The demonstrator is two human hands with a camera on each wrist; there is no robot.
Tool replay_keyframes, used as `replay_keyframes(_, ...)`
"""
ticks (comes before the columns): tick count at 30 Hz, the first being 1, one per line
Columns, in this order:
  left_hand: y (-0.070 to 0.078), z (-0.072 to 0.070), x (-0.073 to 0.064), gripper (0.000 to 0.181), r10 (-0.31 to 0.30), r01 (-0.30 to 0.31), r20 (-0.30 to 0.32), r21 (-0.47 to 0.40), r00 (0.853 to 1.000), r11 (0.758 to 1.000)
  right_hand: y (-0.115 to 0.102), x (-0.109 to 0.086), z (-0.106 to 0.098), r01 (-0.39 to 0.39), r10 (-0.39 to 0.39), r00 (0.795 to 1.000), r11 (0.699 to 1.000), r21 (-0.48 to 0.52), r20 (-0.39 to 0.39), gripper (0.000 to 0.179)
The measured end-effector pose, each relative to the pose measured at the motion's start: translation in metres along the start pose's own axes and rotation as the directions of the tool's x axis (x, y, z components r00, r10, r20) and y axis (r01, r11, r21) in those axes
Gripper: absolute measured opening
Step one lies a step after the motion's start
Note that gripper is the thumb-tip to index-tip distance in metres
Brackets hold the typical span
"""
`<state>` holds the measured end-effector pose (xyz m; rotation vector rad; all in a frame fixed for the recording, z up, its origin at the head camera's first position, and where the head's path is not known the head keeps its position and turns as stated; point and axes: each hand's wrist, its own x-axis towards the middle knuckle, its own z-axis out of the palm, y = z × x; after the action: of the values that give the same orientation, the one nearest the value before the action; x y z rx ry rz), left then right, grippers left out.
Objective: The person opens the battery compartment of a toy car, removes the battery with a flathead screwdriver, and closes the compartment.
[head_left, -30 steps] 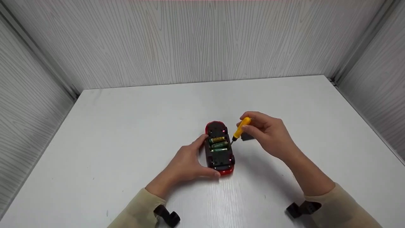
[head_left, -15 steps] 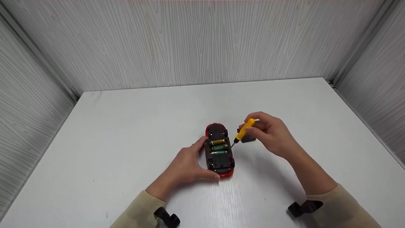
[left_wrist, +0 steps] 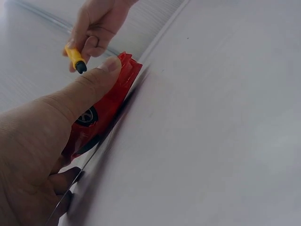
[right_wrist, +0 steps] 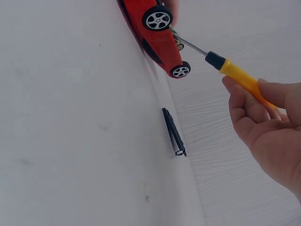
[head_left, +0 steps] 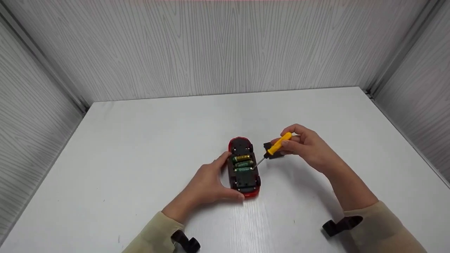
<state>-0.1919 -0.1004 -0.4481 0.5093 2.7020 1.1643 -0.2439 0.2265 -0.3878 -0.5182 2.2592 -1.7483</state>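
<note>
Red toy car [head_left: 246, 180] lies wheels up on the white table [head_left: 158, 140], just right of and below the centre of the head view. Left hand [head_left: 207, 182] grips it from the left, thumb and fingers spread along its length. Three batteries [head_left: 243, 164] sit in its open bay. Right hand [head_left: 311, 149] pinches the yellow handle of a screwdriver [head_left: 280, 143]; its tip is at the lowest battery's right end, contact unconfirmed. Black piece [right_wrist: 174, 133] rests at centre right of the right wrist view.
</note>
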Motion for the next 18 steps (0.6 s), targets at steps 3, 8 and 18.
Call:
replay_keyframes(3, -0.0003, -0.0002, -0.0001, 0.135, 0.006, -0.006, -0.001, -0.006, 1.0, 1.0, 0.0026, 0.0009, -0.0016, -0.028, 0.028, 1.0, 1.0, 0.008, -0.002, 0.024)
replay_keyframes(8, -0.0012, 0.0004, -0.0003, 0.133, 0.012, -0.012, -0.002, -0.023, 1.0, 1.0, 0.0047, 0.001, -0.0013, -0.037, 0.037, 0.999, 0.999, 0.024, -0.008, 0.024)
replay_keyframes(18, -0.0017, 0.0001, 0.0, 0.132, 0.006, -0.006, -0.003, -0.037, 1.0, 0.999, 0.0009, 0.0006, 0.0023, -0.004, 0.005, 0.998, 1.0, 0.022, -0.064, 0.025)
